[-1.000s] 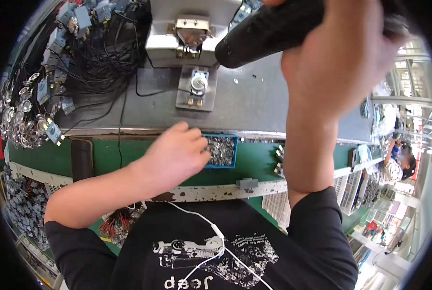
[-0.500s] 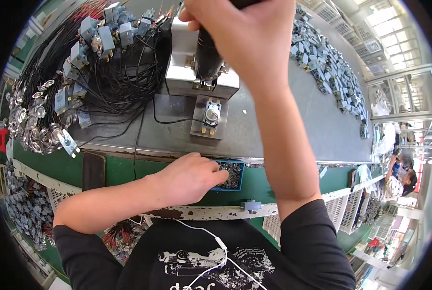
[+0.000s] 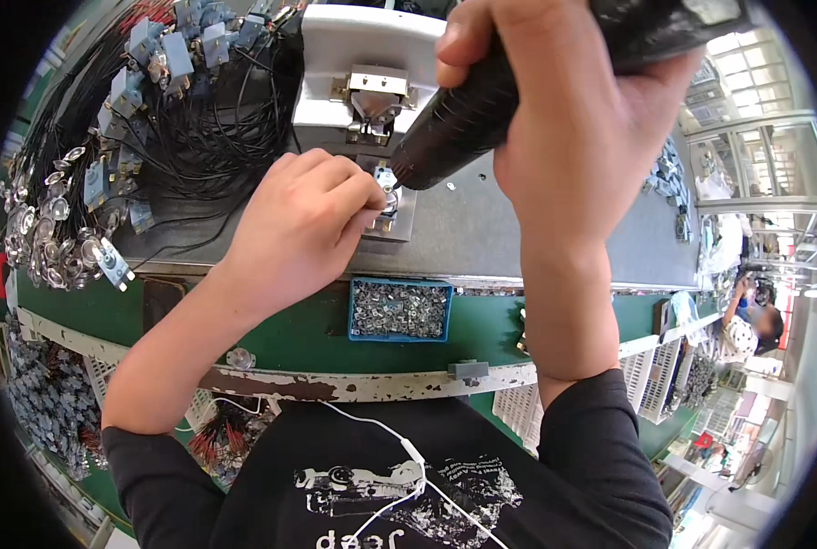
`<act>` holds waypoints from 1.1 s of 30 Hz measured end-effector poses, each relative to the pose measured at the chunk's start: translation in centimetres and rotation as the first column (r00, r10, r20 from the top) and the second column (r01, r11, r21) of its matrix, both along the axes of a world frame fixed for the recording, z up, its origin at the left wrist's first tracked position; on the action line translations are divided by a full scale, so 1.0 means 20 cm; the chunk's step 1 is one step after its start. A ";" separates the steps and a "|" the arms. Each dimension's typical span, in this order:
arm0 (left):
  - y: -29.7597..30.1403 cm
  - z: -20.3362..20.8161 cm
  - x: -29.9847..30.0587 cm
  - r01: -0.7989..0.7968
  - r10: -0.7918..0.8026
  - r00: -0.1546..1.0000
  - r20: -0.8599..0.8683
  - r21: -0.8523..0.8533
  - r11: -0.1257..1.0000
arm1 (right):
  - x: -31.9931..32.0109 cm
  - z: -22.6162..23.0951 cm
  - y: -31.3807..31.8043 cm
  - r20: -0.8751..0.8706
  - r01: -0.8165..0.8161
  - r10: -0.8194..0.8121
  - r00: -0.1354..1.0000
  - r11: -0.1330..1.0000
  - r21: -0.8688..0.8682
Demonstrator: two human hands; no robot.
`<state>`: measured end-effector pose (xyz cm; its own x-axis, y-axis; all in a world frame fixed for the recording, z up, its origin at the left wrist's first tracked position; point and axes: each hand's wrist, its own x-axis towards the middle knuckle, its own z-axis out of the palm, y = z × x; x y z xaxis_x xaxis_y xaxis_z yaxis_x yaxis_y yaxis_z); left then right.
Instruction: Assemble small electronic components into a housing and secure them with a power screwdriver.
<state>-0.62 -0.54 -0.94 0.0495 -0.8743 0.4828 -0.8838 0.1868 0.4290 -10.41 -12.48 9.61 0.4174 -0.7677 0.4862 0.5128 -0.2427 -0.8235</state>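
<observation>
My right hand [image 3: 582,137] is wrapped round a black electric screwdriver [image 3: 463,123], which is tilted so its tip comes down to a small blue-grey switch-like part [image 3: 386,175]. That part sits on a metal block [image 3: 401,226] on the bench. At the same part, the fingertips of my left hand [image 3: 299,215] are pinched together. Whatever lies between them is hidden. In front of the bench edge stands a blue tray [image 3: 399,339] full of small metal pieces.
Behind the block rises a white machine stand [image 3: 326,55] with a metal bracket. Black wires [image 3: 198,137] with blue-grey parts and round metal discs [image 3: 56,210] heap up at left. More blue-grey parts [image 3: 669,174] lie at right. One grey part [image 3: 468,370] rests on the near rail.
My left hand has moved from the tray up to the part on the block. My right hand has brought the screwdriver from the machine stand, tilted, down to that part.
</observation>
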 end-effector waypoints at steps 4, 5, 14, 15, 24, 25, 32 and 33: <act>0.00 -0.03 -0.01 -0.012 0.011 1.000 0.006 0.040 0.999 | -0.09 -0.02 0.00 -0.035 0.015 -0.015 0.999 1.000 0.012; 0.00 -0.02 -0.01 -0.005 0.004 1.000 0.005 0.043 0.999 | -0.09 -0.03 0.00 -0.041 0.020 -0.019 0.999 1.000 0.015; -0.02 -0.09 0.01 0.011 -0.011 1.000 0.011 0.049 0.999 | -0.14 -0.06 0.03 -0.096 0.011 -0.008 0.995 1.000 0.028; -0.02 -0.10 0.01 0.009 -0.007 0.999 -0.034 0.053 0.999 | -0.12 -0.06 0.03 -0.104 0.007 -0.004 0.995 1.000 0.027; -0.03 -0.10 -0.01 -0.009 0.020 0.990 -0.137 0.084 0.996 | -0.08 -0.08 0.03 -0.159 -0.041 0.044 0.986 0.999 0.023; -0.03 -0.10 -0.01 -0.005 0.016 0.990 -0.138 0.083 0.997 | -0.08 -0.08 0.03 -0.165 -0.045 0.048 0.985 0.999 0.021; -0.02 -0.11 -0.01 -0.013 0.024 0.989 -0.147 0.080 0.997 | -0.07 -0.08 0.04 -0.201 -0.080 0.082 0.976 0.997 0.014; -0.02 -0.12 -0.01 -0.011 0.022 0.990 -0.138 0.081 0.997 | -0.07 -0.08 0.04 -0.206 -0.084 0.085 0.975 0.996 0.012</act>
